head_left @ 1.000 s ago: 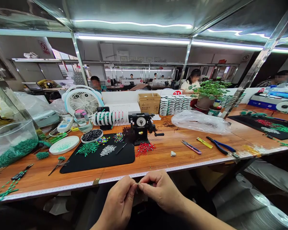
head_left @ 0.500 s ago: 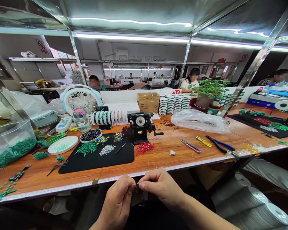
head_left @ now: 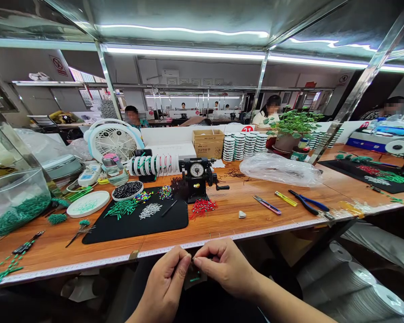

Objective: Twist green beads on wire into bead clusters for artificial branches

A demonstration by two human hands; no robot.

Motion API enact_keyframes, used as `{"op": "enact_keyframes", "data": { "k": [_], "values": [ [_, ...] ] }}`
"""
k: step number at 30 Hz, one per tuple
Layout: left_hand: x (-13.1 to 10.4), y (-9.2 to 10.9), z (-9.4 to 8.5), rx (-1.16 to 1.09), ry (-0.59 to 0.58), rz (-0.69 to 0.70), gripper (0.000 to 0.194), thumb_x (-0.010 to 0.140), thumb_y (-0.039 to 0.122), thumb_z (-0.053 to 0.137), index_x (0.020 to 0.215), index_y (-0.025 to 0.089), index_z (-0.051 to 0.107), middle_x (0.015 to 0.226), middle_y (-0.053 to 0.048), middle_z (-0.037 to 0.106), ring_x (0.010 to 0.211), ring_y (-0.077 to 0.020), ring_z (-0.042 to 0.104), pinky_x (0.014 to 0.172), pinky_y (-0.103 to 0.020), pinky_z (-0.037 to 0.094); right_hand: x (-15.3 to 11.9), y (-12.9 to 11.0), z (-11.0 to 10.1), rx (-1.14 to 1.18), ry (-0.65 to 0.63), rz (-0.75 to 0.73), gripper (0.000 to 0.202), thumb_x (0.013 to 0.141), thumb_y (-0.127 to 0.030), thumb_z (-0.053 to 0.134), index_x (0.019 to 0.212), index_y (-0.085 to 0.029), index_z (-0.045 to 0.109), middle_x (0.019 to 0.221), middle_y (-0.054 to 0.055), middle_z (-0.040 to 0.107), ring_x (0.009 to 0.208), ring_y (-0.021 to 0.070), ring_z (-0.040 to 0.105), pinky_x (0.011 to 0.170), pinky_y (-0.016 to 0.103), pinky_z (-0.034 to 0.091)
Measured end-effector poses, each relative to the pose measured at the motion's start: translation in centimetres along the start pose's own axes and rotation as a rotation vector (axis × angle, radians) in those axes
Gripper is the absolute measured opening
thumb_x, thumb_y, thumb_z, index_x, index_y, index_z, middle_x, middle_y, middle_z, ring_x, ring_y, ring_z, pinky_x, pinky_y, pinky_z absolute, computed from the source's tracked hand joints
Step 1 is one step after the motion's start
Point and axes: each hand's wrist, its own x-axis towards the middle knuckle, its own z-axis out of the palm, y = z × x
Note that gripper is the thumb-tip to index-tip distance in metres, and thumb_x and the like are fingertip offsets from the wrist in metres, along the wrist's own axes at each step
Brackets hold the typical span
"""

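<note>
My left hand (head_left: 168, 280) and my right hand (head_left: 224, 267) meet at the table's front edge, fingertips almost touching. Both are closed in a pinch on something small and dark, too small to name. Just below the fingertips a small green piece (head_left: 195, 277) shows over a pale patch. Beyond the hands, a black mat (head_left: 138, 229) carries green tubes (head_left: 121, 208), small clear pieces (head_left: 150, 211) and coloured beads (head_left: 165, 192). Red pieces (head_left: 204, 207) lie beside the mat, in front of a black machine with a dial (head_left: 197, 169).
On the right lie a pink-and-blue cutter (head_left: 267, 205), a yellow tool (head_left: 286, 198) and blue-handled pliers (head_left: 309, 202). A fan (head_left: 112, 141), white dish (head_left: 88, 204) and bag of green pieces (head_left: 18, 211) stand left. People sit beyond the low partition.
The fingertips have shifted slightly, and my right hand's fingers are curled a little differently. The green piece now shows below them. The table items have not moved.
</note>
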Motion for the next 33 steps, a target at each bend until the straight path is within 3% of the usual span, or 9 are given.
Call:
{"op": "enact_keyframes", "data": {
  "k": [7, 21, 25, 33],
  "values": [
    [0.02, -0.22, -0.02, -0.041, 0.006, -0.044, 0.028, 0.089, 0.037, 0.04, 0.068, 0.021, 0.047, 0.063, 0.002, 0.045, 0.059, -0.0134, 0.041, 0.056, -0.022, 0.035, 0.06, -0.24, -0.15, 0.005, -0.017, -0.038, 0.022, 0.082, -0.026, 0.055, 0.076, -0.012, 0.071, 0.066, 0.002, 0.064, 0.062, 0.0127, 0.054, 0.06, 0.023, 0.041],
    [0.09, 0.29, 0.07, -0.129, -0.02, -0.092, 0.03, 0.088, 0.04, 0.042, 0.067, 0.02, 0.048, 0.063, 0.003, 0.044, 0.059, -0.0129, 0.038, 0.056, -0.023, 0.032, 0.11, 0.24, 0.27, -0.048, 0.035, -0.048, 0.022, 0.082, -0.025, 0.055, 0.076, -0.011, 0.07, 0.063, 0.002, 0.062, 0.059, 0.0116, 0.052, 0.056, 0.022, 0.039],
    [0.04, 0.08, 0.08, -0.264, -0.051, -0.171, 0.032, 0.088, 0.042, 0.043, 0.065, 0.019, 0.045, 0.061, 0.004, 0.04, 0.059, -0.0122, 0.035, 0.056, -0.023, 0.031, -0.01, 0.02, 0.11, -0.02, -0.017, -0.041, 0.023, 0.084, -0.025, 0.053, 0.079, -0.012, 0.07, 0.07, 0.004, 0.066, 0.064, 0.0136, 0.057, 0.061, 0.023, 0.042],
    [0.43, -0.6, 0.36, -0.6, -0.107, -0.41, 0.033, 0.086, 0.042, 0.047, 0.063, 0.019, 0.04, 0.054, 0.007, 0.032, 0.051, -0.0094, 0.021, 0.048, -0.023, 0.019, -0.22, -0.27, 0.03, -0.206, 0.032, -0.119, 0.02, 0.083, -0.021, 0.053, 0.08, -0.014, 0.071, 0.068, 0.001, 0.065, 0.062, 0.0112, 0.054, 0.059, 0.02, 0.04]
  ]
}}
